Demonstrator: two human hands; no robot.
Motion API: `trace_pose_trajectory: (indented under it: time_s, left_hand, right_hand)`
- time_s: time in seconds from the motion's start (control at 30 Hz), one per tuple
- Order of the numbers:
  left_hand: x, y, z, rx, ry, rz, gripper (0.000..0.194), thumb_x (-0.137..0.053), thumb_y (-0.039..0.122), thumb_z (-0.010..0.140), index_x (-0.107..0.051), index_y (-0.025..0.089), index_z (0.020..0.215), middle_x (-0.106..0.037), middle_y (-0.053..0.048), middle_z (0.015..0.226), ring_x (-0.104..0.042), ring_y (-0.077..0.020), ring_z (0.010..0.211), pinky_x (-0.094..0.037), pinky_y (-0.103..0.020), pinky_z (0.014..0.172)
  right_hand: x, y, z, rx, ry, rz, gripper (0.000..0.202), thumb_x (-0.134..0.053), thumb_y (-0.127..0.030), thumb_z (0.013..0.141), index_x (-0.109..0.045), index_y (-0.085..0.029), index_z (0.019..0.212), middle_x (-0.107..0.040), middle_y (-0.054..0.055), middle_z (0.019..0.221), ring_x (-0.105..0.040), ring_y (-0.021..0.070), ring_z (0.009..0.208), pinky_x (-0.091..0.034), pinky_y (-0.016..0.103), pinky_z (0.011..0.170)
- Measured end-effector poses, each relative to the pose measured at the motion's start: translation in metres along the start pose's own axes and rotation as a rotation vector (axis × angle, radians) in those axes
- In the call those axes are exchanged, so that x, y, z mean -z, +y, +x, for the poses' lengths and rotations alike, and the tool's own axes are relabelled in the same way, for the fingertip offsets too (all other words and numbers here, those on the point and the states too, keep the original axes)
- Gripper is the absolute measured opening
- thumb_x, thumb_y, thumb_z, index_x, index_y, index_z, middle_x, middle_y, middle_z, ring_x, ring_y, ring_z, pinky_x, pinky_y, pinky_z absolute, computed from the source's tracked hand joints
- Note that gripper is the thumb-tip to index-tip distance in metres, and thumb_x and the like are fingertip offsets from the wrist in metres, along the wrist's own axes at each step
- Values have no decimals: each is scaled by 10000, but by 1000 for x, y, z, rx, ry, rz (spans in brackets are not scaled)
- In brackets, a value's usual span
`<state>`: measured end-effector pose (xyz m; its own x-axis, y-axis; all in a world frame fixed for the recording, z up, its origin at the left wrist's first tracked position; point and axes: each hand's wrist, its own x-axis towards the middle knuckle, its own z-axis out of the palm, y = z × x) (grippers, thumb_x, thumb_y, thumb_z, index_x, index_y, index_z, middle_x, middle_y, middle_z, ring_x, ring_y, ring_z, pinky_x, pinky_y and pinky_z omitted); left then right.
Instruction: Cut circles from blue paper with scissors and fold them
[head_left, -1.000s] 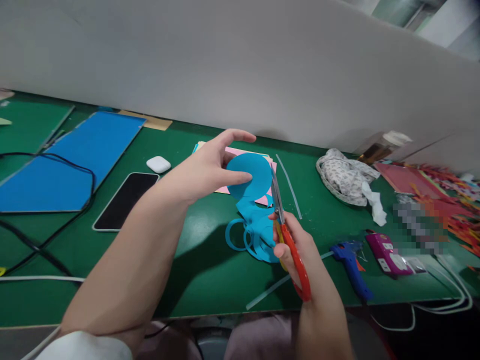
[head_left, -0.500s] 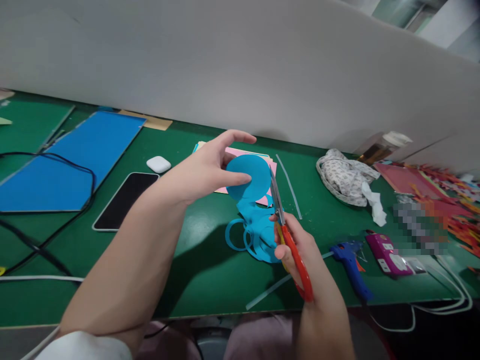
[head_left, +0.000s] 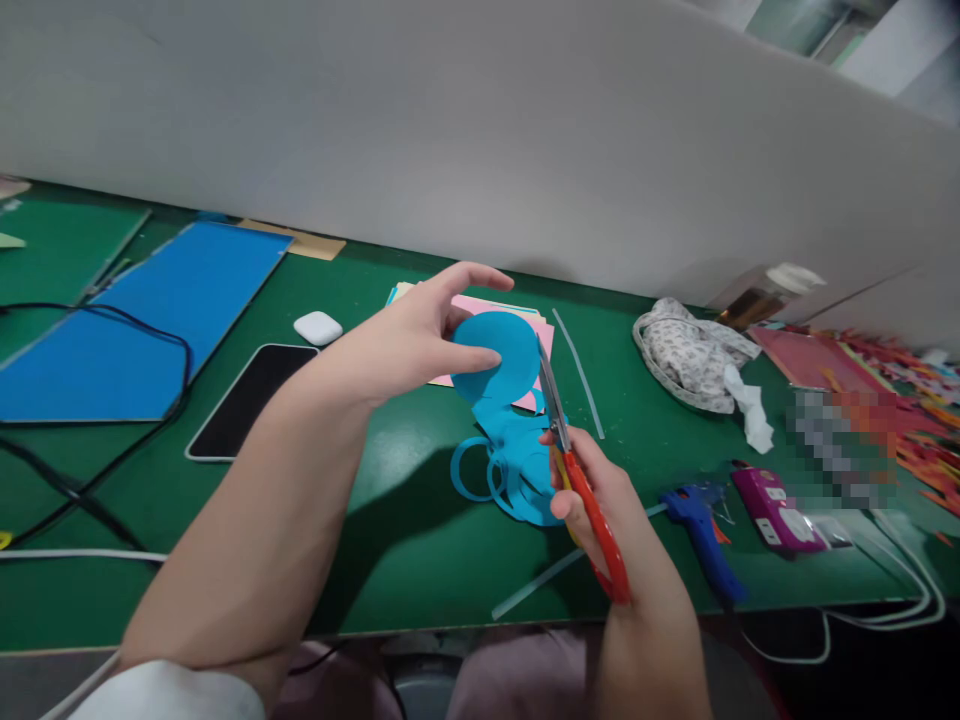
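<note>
Between thumb and fingers, my left hand (head_left: 442, 335) pinches a round blue paper disc (head_left: 514, 350), held above the table with its face toward me. Red-handled scissors (head_left: 596, 515) are gripped in my right hand (head_left: 611, 490), their blades pointing up and away at the disc's right edge. Whether the blades touch the paper is hard to tell. Below the disc lies a heap of blue paper cuttings (head_left: 517, 465), with curled strips and rings. Pink and pale paper sheets (head_left: 544, 345) are stacked behind the disc, partly covered by it.
On the left are a phone (head_left: 251, 405), a white earbud case (head_left: 318, 328), a blue board (head_left: 150, 330) and black cables. A blue glue gun (head_left: 705, 540), a purple box (head_left: 776, 508), a patterned cloth pouch (head_left: 686, 355) and clear glue sticks (head_left: 579, 375) lie right.
Very little differs. The disc has shifted slightly within my left hand's hold, and the scissor tips sit marginally further left along its right edge.
</note>
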<state>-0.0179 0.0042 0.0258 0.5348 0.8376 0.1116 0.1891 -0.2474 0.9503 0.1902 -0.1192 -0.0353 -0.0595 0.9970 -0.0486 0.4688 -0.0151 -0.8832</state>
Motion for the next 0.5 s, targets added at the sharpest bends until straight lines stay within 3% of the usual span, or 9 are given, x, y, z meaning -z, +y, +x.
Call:
trace_pose_trajectory:
  time_s: [0.5]
  left_hand:
    - [3, 0, -1, 15, -24, 5, 570, -696, 225, 732, -452, 252, 1247, -644, -6, 810, -635, -143, 687, -500, -222, 539]
  right_hand:
    - [3, -1, -2, 12, -35, 0, 784, -483, -827, 664, -531, -190, 1118, -379, -27, 681, -300, 119, 573, -260, 220, 444]
